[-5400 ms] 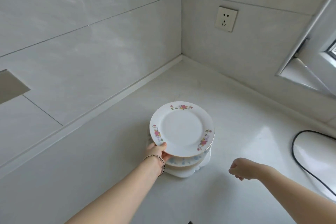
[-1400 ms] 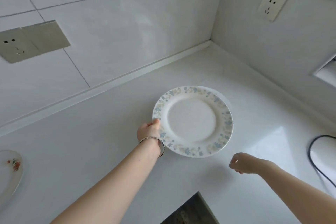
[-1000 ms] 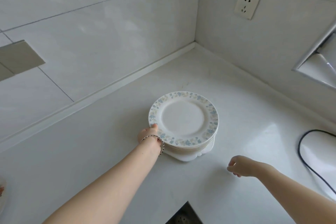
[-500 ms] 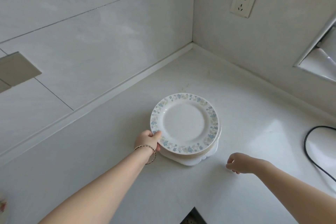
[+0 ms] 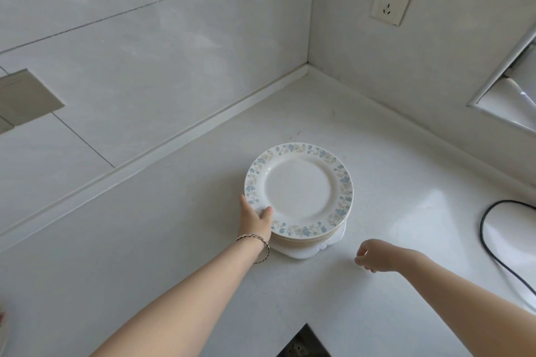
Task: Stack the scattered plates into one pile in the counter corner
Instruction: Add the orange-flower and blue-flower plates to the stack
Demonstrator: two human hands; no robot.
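A pile of several plates (image 5: pixel 304 240) stands on the white counter (image 5: pixel 174 240), a short way out from the wall corner. Its top plate (image 5: pixel 298 191) is white with a blue and beige leaf rim and lies flat on the pile. A white scalloped plate (image 5: pixel 301 253) sticks out at the bottom. My left hand (image 5: pixel 255 220) is at the pile's left side, with its thumb on the top plate's rim and fingers against the edge. My right hand (image 5: pixel 374 255) hovers to the right of the pile, loosely curled and holding nothing.
A black cable (image 5: pixel 490 243) loops on the counter at the right. A wall socket (image 5: pixel 391 1) sits above the corner and a window frame (image 5: pixel 510 87) juts in at the right. The counter's front edge notches at the bottom (image 5: pixel 304 342). A sliver of another plate (image 5: pixel 2 327) shows far left.
My left hand carried the blue-rimmed plate to the pile and set it down on top. The hand now rests lower on the rim. My right hand has hardly moved.
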